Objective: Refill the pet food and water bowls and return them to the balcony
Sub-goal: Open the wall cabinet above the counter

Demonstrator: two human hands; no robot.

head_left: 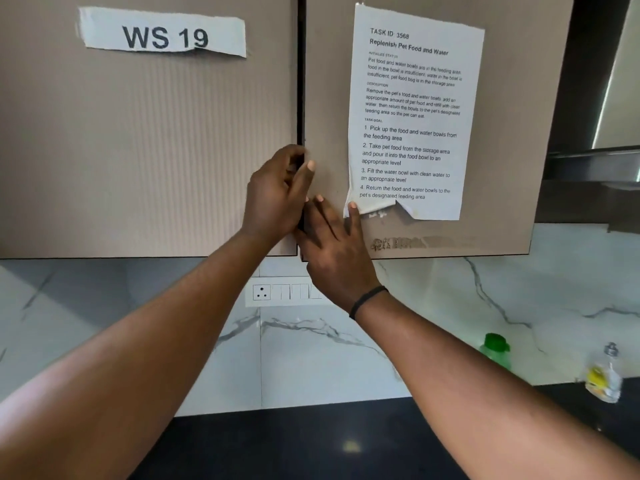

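Two beige wall cupboard doors fill the upper view, with a dark gap between them. My left hand (277,192) curls its fingers into that gap, gripping the inner edge of the left cupboard door (145,150). My right hand (334,244) lies flat with spread fingers on the right cupboard door (329,81), fingertips near the gap and touching the torn bottom corner of a taped task sheet (412,112). No bowls or pet food are in view.
A "WS 19" label (162,34) is taped on the left door. Below are a marble backsplash with a socket panel (284,292), a dark counter (311,445), a green-capped bottle (495,351) and a small clear bottle (604,375) at right.
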